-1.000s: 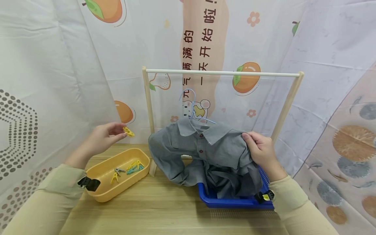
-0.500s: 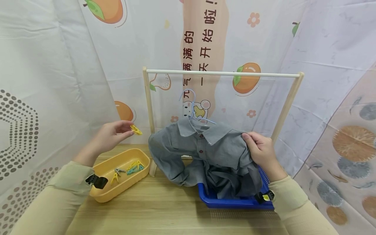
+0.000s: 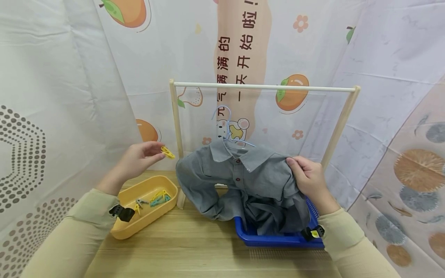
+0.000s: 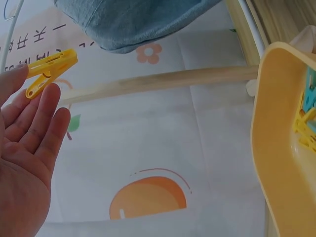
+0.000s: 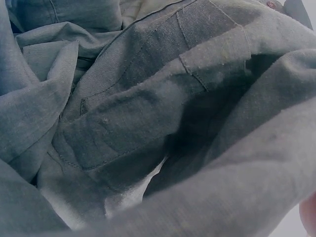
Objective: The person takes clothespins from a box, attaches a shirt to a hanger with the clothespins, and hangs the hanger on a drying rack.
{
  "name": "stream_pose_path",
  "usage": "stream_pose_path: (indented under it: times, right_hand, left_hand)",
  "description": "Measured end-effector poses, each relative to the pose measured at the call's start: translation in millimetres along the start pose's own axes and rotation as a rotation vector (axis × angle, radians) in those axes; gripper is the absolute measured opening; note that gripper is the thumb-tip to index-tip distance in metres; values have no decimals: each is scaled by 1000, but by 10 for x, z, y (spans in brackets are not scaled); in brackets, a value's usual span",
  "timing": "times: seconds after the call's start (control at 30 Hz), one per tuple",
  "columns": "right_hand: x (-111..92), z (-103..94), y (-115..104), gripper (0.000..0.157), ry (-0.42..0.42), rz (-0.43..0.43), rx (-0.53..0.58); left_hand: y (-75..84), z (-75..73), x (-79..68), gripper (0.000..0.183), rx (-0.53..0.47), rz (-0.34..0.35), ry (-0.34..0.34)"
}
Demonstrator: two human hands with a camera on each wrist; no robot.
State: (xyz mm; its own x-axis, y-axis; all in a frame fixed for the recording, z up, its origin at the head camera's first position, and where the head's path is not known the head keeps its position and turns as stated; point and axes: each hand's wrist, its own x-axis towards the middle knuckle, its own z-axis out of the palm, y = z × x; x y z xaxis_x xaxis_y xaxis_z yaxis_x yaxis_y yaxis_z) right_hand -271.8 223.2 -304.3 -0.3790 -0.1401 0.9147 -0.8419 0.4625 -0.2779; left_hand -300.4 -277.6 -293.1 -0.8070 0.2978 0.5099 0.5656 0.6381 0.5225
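Between thumb and fingertips my left hand [image 3: 142, 160] pinches a yellow clothespin [image 3: 168, 152], raised to the left of the shirt. In the left wrist view the clothespin [image 4: 52, 71] sits at the tips of the thumb and fingers. My right hand [image 3: 307, 175] grips the shoulder of a grey-blue button-up shirt [image 3: 257, 173]. A light blue wire hanger [image 3: 228, 123] is inside the shirt's collar, its hook pointing up in front of the rack and below the bar. Grey-blue cloth folds fill most of the right wrist view.
A wooden rack with a white bar [image 3: 264, 86] stands behind the shirt. The shirt's lower part lies in a blue basket [image 3: 278, 241]. At the left, a yellow bin [image 3: 146, 222] holds several yellow, teal and grey clothespins [image 3: 160, 197].
My left hand has moved right with the yellow clothespin, nearer the shirt's left-side shoulder. My right hand and the shirt have stayed in place.
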Motion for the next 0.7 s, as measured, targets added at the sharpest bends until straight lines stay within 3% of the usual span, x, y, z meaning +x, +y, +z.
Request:
stream_pose_path:
  times: [0.17, 0.7]
  right_hand:
    - [-86, -3, 276, 18, -25, 23, 13]
    - [-82, 3, 279, 18, -15, 8, 37]
  left_hand:
    - [-3, 58, 48, 33, -21, 17, 6]
    - [124, 204, 181, 32, -131, 67, 0]
